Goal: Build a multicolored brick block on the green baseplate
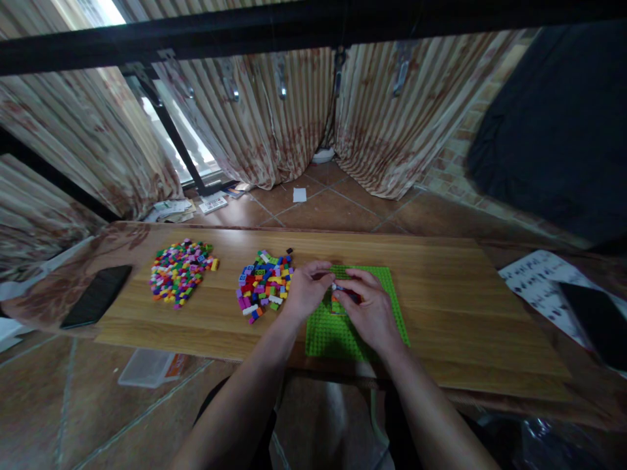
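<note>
Baseplate (327, 338) on tabletop (450, 307); brick pile (264, 284) left of it; second pile (180, 271) farther left; sheet (541, 287) far right.

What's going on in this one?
A person's left hand and right hand meet over a green studded baseplate, fingers at some small bricks. The hands hide exactly what each holds. Two piles of loose colored bricks, one nearer and one farther, lie left on the wooden board.

– Class of premises?
– A home, by appearance. Floor-length cream-and-rust striped fabric curtains (294, 124) hang beside a bright glass opening (189, 140).
– Further evidence?
– Brown square floor tiles (343, 212), loose white printed papers (213, 204) near the curtain hems, and a low wood-grain tabletop (450, 294) bearing small multicoloured plastic toy bricks (267, 284).
</note>
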The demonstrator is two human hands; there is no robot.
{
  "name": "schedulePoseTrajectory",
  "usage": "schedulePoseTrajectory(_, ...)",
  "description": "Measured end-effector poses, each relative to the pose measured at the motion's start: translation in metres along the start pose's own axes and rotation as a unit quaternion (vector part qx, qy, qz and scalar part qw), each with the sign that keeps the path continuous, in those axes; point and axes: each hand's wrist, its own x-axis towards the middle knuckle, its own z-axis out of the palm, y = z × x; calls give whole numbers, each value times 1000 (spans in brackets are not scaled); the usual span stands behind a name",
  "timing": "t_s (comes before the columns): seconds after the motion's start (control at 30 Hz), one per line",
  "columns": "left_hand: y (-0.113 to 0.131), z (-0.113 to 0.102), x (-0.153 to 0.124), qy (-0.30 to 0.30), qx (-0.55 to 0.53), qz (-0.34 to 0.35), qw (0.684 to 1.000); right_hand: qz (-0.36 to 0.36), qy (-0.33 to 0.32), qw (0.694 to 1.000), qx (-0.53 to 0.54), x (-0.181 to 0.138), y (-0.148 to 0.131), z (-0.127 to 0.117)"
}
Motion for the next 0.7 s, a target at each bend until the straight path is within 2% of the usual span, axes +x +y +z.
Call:
schedulePoseTrajectory(0.2, 1, -1, -3, 36, -30, -19, 999, 7, -7, 1000, 15, 1, -2, -5)
schedulePoseTrajectory(0.33, 6, -4, -3, 35, -54, -54, 996, 9, -6, 1000, 14, 2, -3, -7)
schedulePoseTrajectory(0.53, 5, -19, 5, 106, -1, 19, 994, 10, 16, 1000, 6, 0, -3, -7)
schedulePoseTrajectory(0.7, 9, -49, 13, 144, 38, 33, 988, 14, 26, 1000, 3, -2, 0, -10)
